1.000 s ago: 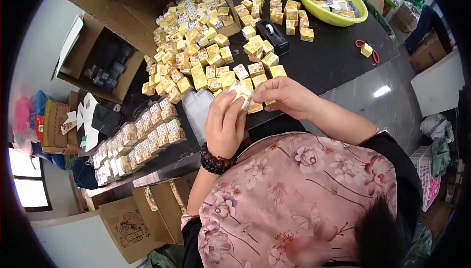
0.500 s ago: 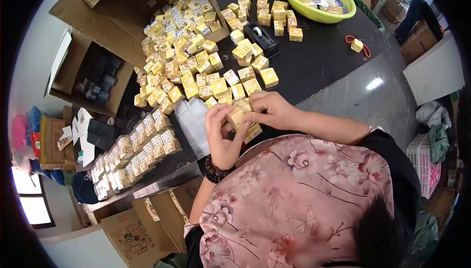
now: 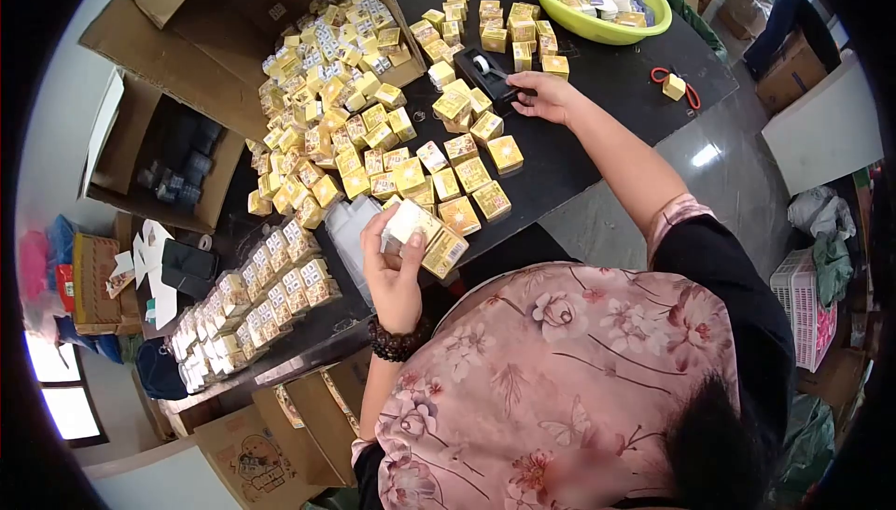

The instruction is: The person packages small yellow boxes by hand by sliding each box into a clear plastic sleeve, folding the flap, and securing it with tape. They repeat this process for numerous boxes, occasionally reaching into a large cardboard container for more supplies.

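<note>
My left hand (image 3: 394, 277) is closed round small yellow printed boxes (image 3: 444, 251), held together just above the table's near edge. One shows a pale face under my thumb; another shows a barcode. How many are in the grip is partly hidden. Further out, my right hand (image 3: 544, 97) is at the front end of a black tape dispenser (image 3: 485, 81), its fingers pinched at the tape there. A white tape roll (image 3: 482, 64) sits in the dispenser. Several yellow boxes (image 3: 473, 174) stand between my two hands.
A large open carton (image 3: 177, 53) spills many small boxes onto the black table (image 3: 579, 137). Rows of wrapped boxes (image 3: 271, 291) stand at left beside clear plastic sheets (image 3: 350, 230). A lime-green basin (image 3: 597, 29) holds cards at the back. Red-handled scissors (image 3: 692, 95) lie under a small box at right.
My right hand has left the boxes and reached forward to the tape dispenser. My left hand keeps hold of the boxes, now tilted with a barcode showing.
</note>
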Demonstrator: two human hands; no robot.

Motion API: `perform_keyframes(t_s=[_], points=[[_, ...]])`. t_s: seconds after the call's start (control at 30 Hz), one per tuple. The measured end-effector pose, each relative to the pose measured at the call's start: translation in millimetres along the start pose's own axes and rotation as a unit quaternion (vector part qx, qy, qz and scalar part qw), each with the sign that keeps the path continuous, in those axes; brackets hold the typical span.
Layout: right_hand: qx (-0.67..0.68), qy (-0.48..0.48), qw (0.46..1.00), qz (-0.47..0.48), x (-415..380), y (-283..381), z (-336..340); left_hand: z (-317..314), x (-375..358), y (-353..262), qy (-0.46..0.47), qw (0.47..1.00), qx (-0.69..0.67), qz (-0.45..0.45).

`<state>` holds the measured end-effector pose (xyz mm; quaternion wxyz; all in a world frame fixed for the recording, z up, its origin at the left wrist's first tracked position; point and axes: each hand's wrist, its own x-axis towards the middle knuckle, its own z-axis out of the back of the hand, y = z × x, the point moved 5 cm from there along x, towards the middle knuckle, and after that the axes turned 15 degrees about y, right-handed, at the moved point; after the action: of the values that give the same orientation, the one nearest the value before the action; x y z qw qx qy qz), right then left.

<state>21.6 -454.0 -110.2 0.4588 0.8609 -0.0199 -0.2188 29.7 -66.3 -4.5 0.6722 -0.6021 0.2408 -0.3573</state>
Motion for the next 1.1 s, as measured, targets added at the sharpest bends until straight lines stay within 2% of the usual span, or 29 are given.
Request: perform_keyframes(t_s=[0.03,0.07,0.13,0.2,0.23,0.27,0.3,0.37,0.4,0.47,0.53,0.57,0.6,0.67,0.8,0.87,0.9,0.93,0.97,1.0,1.03,1.07,1.1], points=[[0.034,0.013,0.998,0.049,-6,0,-3,-1,1,-2,-0.009,0.991,-0.134,0.002],[0.034,0.014,0.998,0.047,-7,-10,-1,-3,3,-5,-0.018,0.964,-0.266,0.004],[-0.085,0.000,0.986,0.143,-9,-24,5,-2,9,-14,-0.013,0.959,-0.283,0.011],[-0.046,-0.020,0.986,0.158,-2,-46,17,-3,12,-18,0.011,0.906,-0.424,-0.013],[-0.095,-0.039,0.979,0.174,9,-56,33,-3,12,-20,0.015,0.900,-0.435,-0.029],[-0.141,-0.057,0.971,0.186,13,-65,41,-2,11,-22,0.015,0.903,-0.428,-0.035],[-0.092,-0.023,0.980,0.176,9,-64,35,-1,10,-24,0.014,0.906,-0.420,-0.045],[-0.077,-0.074,0.986,0.126,-38,-48,-14,6,3,-27,-0.007,0.923,-0.380,-0.059],[-0.078,-0.039,0.989,0.115,-60,-44,-47,8,1,-29,-0.017,0.936,-0.344,-0.068],[-0.062,0.174,0.976,0.113,-101,-43,-117,10,-1,-32,-0.045,0.940,-0.329,-0.074],[-0.117,0.257,0.952,0.120,-144,-37,-181,11,-4,-41,-0.087,0.962,-0.233,-0.113],[-0.163,0.288,0.936,0.118,-155,-37,-200,9,-4,-42,-0.079,0.963,-0.227,-0.124],[-0.172,0.293,0.934,0.107,-159,-39,-212,9,-5,-41,-0.078,0.963,-0.226,-0.126],[-0.212,0.276,0.932,0.105,-160,-40,-227,8,-8,-47,-0.078,0.975,-0.098,-0.181],[-0.231,0.260,0.936,0.057,-153,-48,-230,7,-15,-57,-0.059,0.971,-0.117,-0.202],[-0.247,0.245,0.936,0.046,-151,-53,-230,10,-17,-53,-0.046,0.976,-0.138,-0.162],[-0.290,0.247,0.922,0.073,-149,-56,-228,11,-15,-43,-0.049,0.966,-0.199,-0.157],[-0.330,0.246,0.905,0.104,-148,-57,-227,13,-15,-33,-0.046,0.961,-0.251,-0.105],[-0.395,0.191,0.890,0.122,-154,-54,-228,11,-18,-30,-0.040,0.946,-0.316,-0.059],[-0.454,0.186,0.840,0.230,-161,-50,-233,4,-17,-26,-0.003,0.897,-0.439,-0.048],[-0.502,0.173,0.777,0.337,-168,-46,-238,1,-17,-19,0.007,0.883,-0.468,-0.036],[-0.532,0.166,0.731,0.393,-171,-45,-245,0,-18,-9,0.019,0.866,-0.498,-0.023],[-0.530,0.174,0.730,0.395,-168,-46,-248,3,-18,-3,0.026,0.864,-0.503,0.000]])
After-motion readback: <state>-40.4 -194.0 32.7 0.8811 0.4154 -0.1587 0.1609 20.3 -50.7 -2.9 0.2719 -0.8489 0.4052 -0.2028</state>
